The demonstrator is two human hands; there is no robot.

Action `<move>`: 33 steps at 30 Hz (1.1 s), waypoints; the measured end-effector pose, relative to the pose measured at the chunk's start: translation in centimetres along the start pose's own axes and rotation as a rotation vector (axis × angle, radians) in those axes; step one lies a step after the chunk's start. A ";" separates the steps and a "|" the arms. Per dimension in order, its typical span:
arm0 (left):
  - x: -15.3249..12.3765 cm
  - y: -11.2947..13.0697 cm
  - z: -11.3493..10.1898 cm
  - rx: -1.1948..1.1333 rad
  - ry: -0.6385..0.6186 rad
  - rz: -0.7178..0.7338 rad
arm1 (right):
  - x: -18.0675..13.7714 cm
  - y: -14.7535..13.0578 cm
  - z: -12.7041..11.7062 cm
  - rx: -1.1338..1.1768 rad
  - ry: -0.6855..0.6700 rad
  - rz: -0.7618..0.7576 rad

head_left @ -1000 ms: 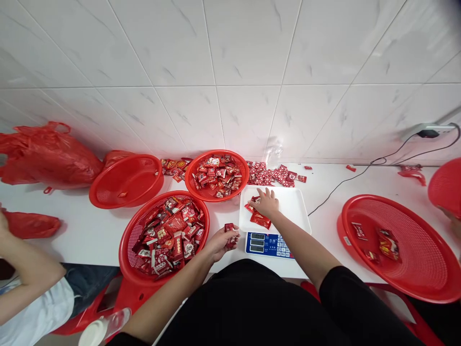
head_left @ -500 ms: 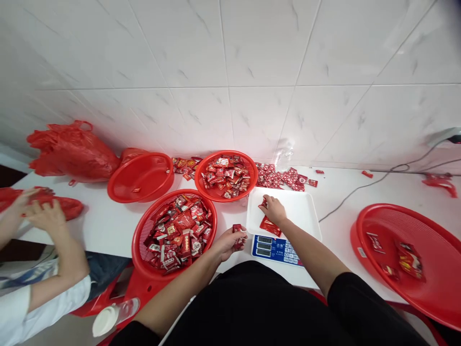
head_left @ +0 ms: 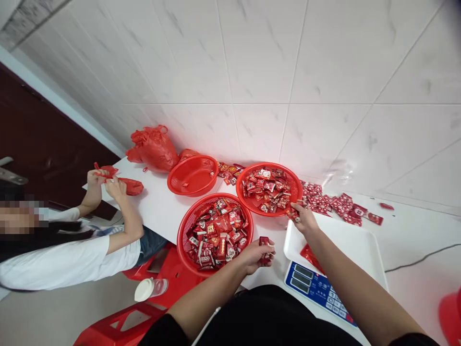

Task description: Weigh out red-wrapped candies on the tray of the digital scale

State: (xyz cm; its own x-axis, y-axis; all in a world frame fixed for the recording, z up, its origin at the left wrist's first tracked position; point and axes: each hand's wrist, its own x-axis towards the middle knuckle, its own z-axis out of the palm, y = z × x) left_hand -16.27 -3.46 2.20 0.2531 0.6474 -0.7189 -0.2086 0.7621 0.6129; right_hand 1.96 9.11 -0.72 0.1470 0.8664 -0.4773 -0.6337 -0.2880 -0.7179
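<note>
My left hand (head_left: pixel 255 255) is closed on small red wrapped packets (head_left: pixel 266 250), just right of the near basket (head_left: pixel 182 226), which is heaped with similar packets. My right hand (head_left: pixel 305 220) pinches small red packets (head_left: pixel 294 212) beside the right rim of the far basket (head_left: pixel 298 185), also filled with wrapped packets. Beneath my right forearm is a scale with a white tray (head_left: pixel 355 235) and a blue panel (head_left: pixel 319 288). A shiny red packet (head_left: pixel 310 255) lies on the tray, partly covered by my arm.
Flat red printed packets (head_left: pixel 338 204) lie along the wall. To the left are a red basin (head_left: pixel 192 178) and a full red bag (head_left: pixel 158 149). A co-worker's hands (head_left: pixel 108 185) handle red plastic at the table's end. A lidded cup (head_left: pixel 146 290) stands on a red stool.
My right hand has moved from over the scale tray to the far basket's rim, carrying packets. My left hand still holds its packets. The view has turned left.
</note>
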 end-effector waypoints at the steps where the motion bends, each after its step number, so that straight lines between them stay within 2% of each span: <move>1: -0.5 0.1 -0.8 -0.021 0.016 0.008 | 0.1 0.6 1.6 0.016 -0.036 0.043; 5: -2.4 0.4 -4.5 -0.100 0.074 0.030 | 0.7 3.4 8.6 0.057 -0.150 0.220; 9: -3.6 1.2 -7.4 -0.165 0.106 0.043 | 1.6 5.4 18.1 0.069 -0.263 0.347; 12: -3.9 2.1 -8.3 -0.179 0.109 0.043 | 2.0 5.1 25.9 0.082 -0.367 0.392; 14: -3.9 2.6 -8.4 -0.181 0.118 0.050 | 2.0 4.2 30.1 0.079 -0.496 0.431; 16: -3.7 3.0 -8.3 -0.182 0.127 0.062 | 1.8 3.0 32.3 0.055 -0.596 0.434; 17: -3.7 3.2 -8.2 -0.180 0.133 0.068 | 1.7 2.4 32.6 0.037 -0.638 0.430; 18: -3.5 3.4 -8.1 -0.175 0.137 0.073 | 1.5 1.9 32.2 0.014 -0.674 0.421; 20: -3.2 3.6 -7.7 -0.160 0.144 0.076 | 0.9 1.1 29.7 -0.059 -0.739 0.394; 23: -2.4 4.1 -6.5 -0.139 0.138 0.098 | -0.6 0.9 22.1 -0.226 -0.760 0.300; 25: -1.5 4.4 -5.0 -0.110 0.117 0.151 | -2.3 1.4 15.5 -0.307 -0.692 0.233; 28: 0.3 4.3 -1.1 0.050 0.025 0.305 | -5.6 2.5 6.1 -0.312 -0.552 0.211; 31: 1.7 3.1 4.1 0.357 -0.168 0.455 | -8.2 3.0 -0.7 -0.201 -0.358 0.173; 33: 2.1 2.0 7.4 0.563 -0.329 0.454 | -8.9 2.5 -4.1 -0.092 -0.144 0.146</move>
State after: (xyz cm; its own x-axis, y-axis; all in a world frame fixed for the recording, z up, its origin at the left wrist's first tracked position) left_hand -9.13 -0.62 4.31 0.5419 0.7926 -0.2794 0.1285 0.2504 0.9596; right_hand 2.23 -1.00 -0.34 -0.0548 0.8603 -0.5069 -0.5676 -0.4445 -0.6930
